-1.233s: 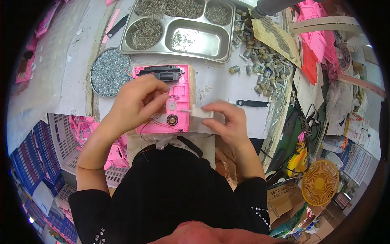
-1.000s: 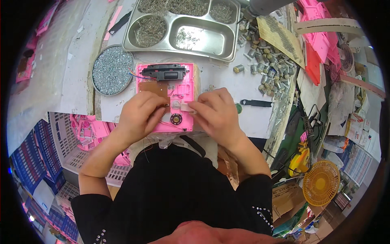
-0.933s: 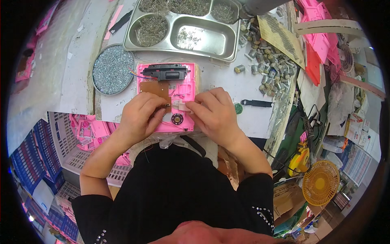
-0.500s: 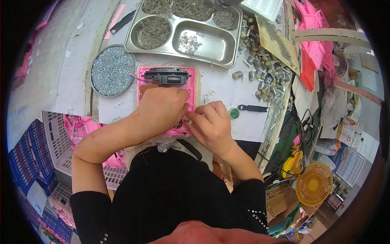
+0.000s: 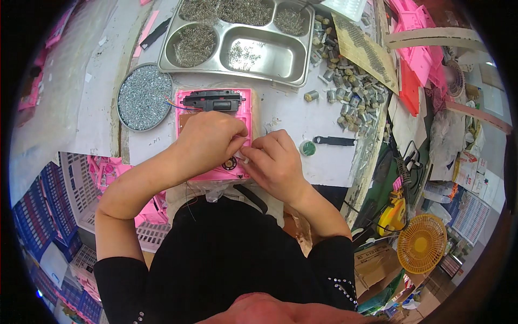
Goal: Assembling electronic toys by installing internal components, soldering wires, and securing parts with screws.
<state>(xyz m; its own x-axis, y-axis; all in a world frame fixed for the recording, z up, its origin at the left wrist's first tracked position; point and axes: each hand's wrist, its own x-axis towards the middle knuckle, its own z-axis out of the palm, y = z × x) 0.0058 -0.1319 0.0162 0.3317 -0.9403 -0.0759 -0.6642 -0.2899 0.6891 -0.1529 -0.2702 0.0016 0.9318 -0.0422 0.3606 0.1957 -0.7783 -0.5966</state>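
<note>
A pink plastic housing (image 5: pixel 213 175) lies in front of me at the table's near edge. Across its far end sits a black gearbox-like unit (image 5: pixel 213 101) with thin coloured wires at its left. My left hand (image 5: pixel 210 139) reaches over the housing, its thumb and fingers pinched together above the right side. My right hand (image 5: pixel 278 164) is closed at the right edge, fingertips meeting the left ones. A tiny whitish bit shows at the right fingertips; what either hand pinches is too small to name. A round dark part (image 5: pixel 230 163) inside the housing shows below the left hand.
Beyond the housing is a steel compartment tray (image 5: pixel 280 80) of small springs. A round dish of screws (image 5: pixel 144 97) stands left. Several small metal motors (image 5: pixel 345 96) lie right, near a green-filled little pot (image 5: pixel 307 148) and a black strip (image 5: pixel 334 141). A white basket (image 5: pixel 81 189) holds pink parts.
The whole view has shifted slightly, moving the table things leftward. Both hands stay pinched over the housing, and more of the round dark part now shows below the left hand.
</note>
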